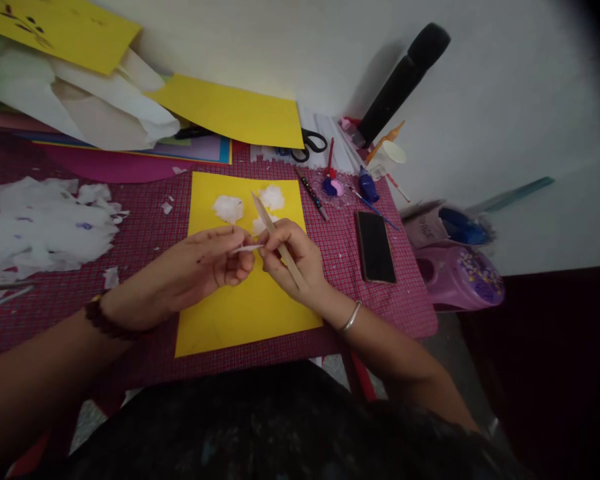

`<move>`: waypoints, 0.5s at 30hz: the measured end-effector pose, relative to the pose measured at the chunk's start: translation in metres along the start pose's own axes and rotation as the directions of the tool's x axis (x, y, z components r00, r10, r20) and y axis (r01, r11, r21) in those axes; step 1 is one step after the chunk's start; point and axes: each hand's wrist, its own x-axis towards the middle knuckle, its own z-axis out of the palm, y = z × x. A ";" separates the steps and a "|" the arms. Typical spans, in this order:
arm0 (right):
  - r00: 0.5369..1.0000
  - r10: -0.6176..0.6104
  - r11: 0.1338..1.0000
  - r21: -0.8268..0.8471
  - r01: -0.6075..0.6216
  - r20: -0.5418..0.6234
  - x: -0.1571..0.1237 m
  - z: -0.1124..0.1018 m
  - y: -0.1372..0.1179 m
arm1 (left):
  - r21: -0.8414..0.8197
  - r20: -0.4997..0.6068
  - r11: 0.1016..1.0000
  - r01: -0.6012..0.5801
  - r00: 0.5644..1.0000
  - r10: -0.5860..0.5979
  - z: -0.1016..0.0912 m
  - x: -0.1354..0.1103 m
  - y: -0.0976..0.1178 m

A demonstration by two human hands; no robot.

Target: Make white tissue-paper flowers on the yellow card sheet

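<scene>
A yellow sheet (245, 320) lies on the table, with several fluffy white tufts (229, 209) near its top. Above it, my left hand (205, 260) has its fingers curled against a thin white strip (249, 248), which looks like paper or tissue. My right hand (295, 257) pinches the strip's other end between thumb and finger. Across that same hand slants a flat wooden stick (264, 212), held with its pointed end toward the tufts. The hands nearly meet, and part of the tuft nearest them is hidden.
Torn white tissue (45, 227) is heaped at the left. A phone (375, 247), a marker (312, 193) and a paint palette (334, 187) lie on the right. Scissors (310, 143) and another yellow sheet (235, 110) are at the back, near a black cylinder (400, 83).
</scene>
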 end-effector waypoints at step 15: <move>0.999 0.040 0.996 0.077 -0.041 0.021 0.001 -0.004 -0.007 | 0.842 0.004 0.417 -0.343 0.776 0.631 -0.005 -0.008 0.022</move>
